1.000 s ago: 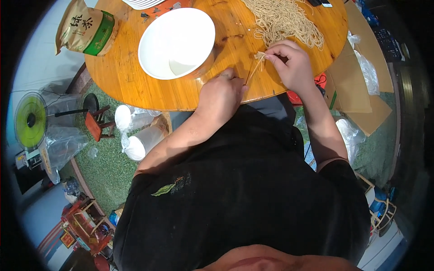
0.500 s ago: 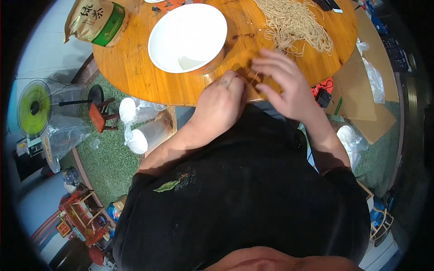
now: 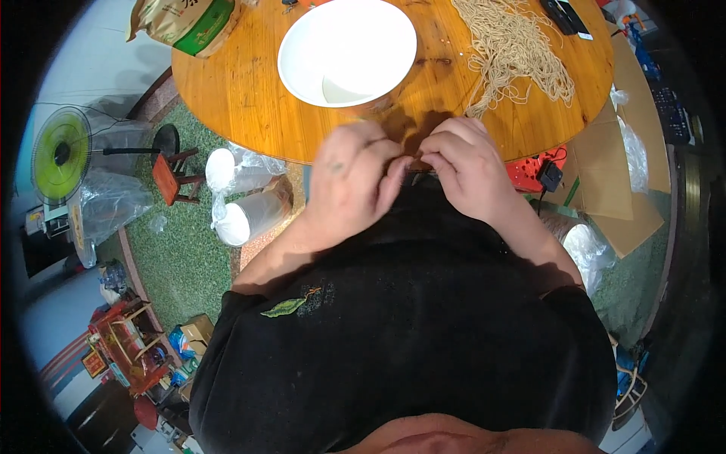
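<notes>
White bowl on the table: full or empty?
Nearly empty. The white bowl stands upright on the round wooden table; its inside shows bare white, with only a small pale patch low at its bottom.

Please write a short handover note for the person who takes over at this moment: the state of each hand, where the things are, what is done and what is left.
Left hand: at the near edge of the round wooden table, fingers curled toward the right hand; the grip is hidden, so what it pinches cannot be told.
Right hand: beside it, fingertips meeting the left's, also curled shut over something too small to see.
Things: pile of pale noodles on the table, far right; white bowl in the middle, apparently without noodles; green and tan bag at the far left.
Done: noodles lie spread out.
Left: most of the pile sits untouched.
</notes>
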`<action>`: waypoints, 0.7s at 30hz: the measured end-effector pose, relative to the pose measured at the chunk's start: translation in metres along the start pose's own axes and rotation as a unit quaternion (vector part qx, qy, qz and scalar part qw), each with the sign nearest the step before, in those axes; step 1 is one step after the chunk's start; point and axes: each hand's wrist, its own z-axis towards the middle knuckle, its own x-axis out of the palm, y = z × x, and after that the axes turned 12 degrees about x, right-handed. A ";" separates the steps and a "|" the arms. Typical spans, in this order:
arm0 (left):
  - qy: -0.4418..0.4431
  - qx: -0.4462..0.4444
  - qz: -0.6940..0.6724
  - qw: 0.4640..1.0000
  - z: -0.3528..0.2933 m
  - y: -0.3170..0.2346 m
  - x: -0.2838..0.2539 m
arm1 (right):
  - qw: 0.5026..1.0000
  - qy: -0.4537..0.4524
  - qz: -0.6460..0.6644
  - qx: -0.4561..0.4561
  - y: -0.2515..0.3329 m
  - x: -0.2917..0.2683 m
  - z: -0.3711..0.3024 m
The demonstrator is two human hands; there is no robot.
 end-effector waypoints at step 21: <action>-0.054 -0.240 -0.217 0.945 0.046 0.024 -0.057 | 0.982 -0.104 0.153 -0.023 0.024 0.012 0.033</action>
